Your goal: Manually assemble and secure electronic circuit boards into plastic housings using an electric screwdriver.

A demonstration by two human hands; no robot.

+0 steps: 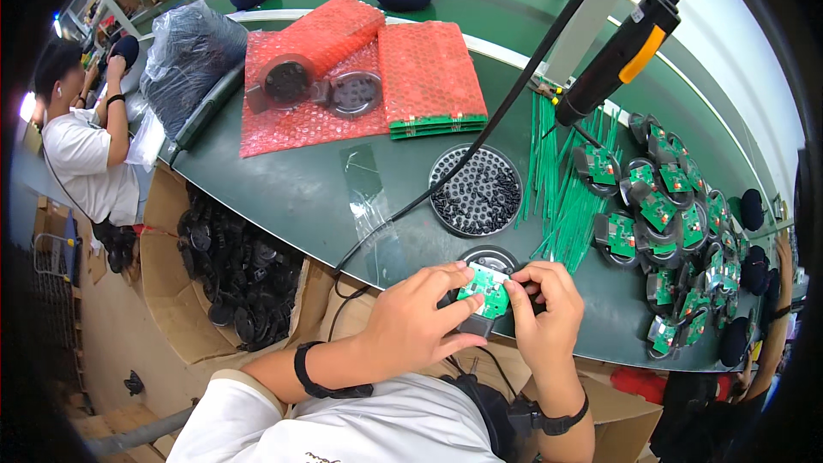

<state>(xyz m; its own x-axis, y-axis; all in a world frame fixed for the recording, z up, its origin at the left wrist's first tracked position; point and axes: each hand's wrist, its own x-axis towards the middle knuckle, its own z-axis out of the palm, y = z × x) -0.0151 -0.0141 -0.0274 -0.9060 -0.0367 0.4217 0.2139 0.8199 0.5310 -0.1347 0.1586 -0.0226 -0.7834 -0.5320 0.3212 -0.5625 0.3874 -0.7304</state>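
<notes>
Close to my body, at the table's near edge, a green circuit board (485, 291) lies on a round black plastic housing (490, 255). My left hand (422, 309) grips the housing and board from the left, thumb and fingers along the edge. From the other side my right hand (547, 304) pinches at the board's right edge with thumb and forefinger; whether a small part is between them is hidden. Just beyond stands a round tray (447, 165) with many small black parts. An electric screwdriver (619, 58), black with an orange lever, hangs above the right side.
Green strips (553, 180) lie right of the tray, beside many housings with boards (658, 210). Red bubble wrap (317, 69) bears two black housings; wrapped boards (433, 77) sit alongside. A cable crosses the table. Left below, a cardboard box (171, 291) holds black parts. Co-workers (86, 146) are nearby.
</notes>
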